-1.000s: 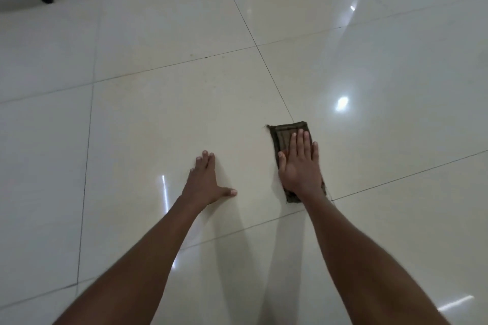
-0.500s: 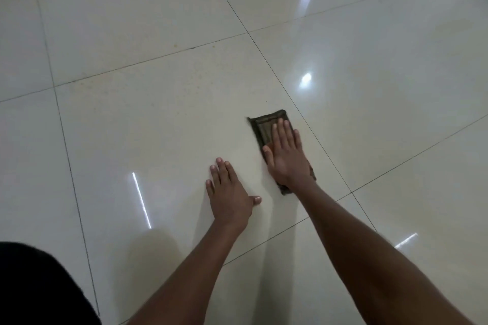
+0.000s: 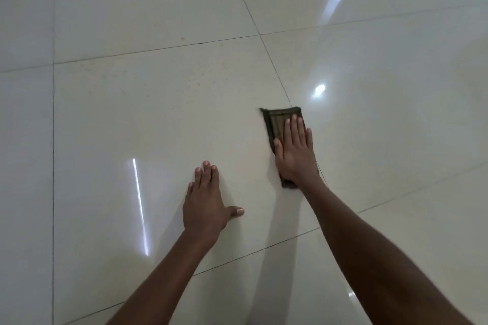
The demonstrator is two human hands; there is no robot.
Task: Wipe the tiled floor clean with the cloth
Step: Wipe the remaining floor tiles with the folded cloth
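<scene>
A dark olive folded cloth lies flat on the glossy cream tiled floor, right beside a grout line. My right hand presses on it with straight fingers, covering its near half; only the far end and a near corner show. My left hand rests flat on the bare tile to the left of the cloth, fingers together and thumb spread out to the right.
Dark grout lines cross the floor around both hands. A few small brownish specks sit near the far grout line. Bright light reflections streak the tiles.
The view has swung and the dark shape at the lower left is gone. My right hand and the cloth have slid to the right, back onto the grout line, and the gap to my left hand has widened.
</scene>
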